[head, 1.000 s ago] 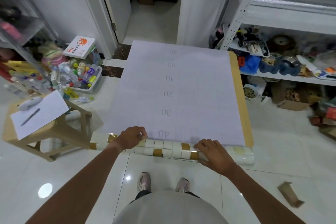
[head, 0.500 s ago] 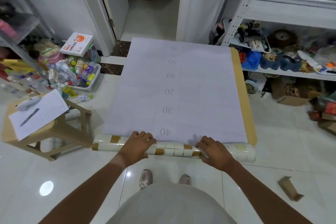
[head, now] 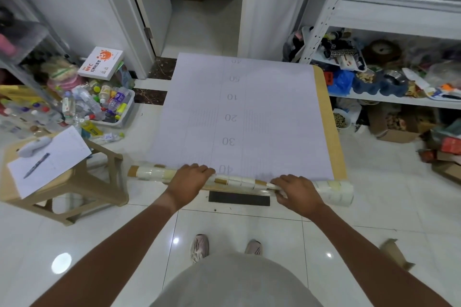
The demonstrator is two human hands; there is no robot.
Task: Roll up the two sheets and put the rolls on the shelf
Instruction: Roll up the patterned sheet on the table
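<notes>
Step in hand: rolling the sheet (head: 249, 117) from its near edge; only a little is wound up, most still lies flat on the desk (head: 329, 127).
Roll (head: 239, 182): lies along the near edge of the desk, just in front of me; tile-patterned face outward, pale numbered backing up on the flat part.
Long axis: runs left to right across my view, both ends past my hands; right end looks fatter and sits a touch nearer me than the left, so I judge it slightly skewed.
Sheet direction: flat length stretches away from me toward the doorway (head: 204, 7), printed numbers upside down to me.
Left hand (head: 189, 179): grip lies over the top of the roll, fingers curled onto it, left of centre.
Right hand (head: 296, 192): grip curled round the roll, right of centre, thumb on the near side.
Second sheet: I cannot tell it apart from here; maybe under the first.
Next move, my judgement: push both hands forward evenly, keep the roll tight, and bring the right end level so it does not cone.
Shelf (head: 399, 99): to my right, crowded with odds and ends; nothing rolled sits there yet.
</notes>
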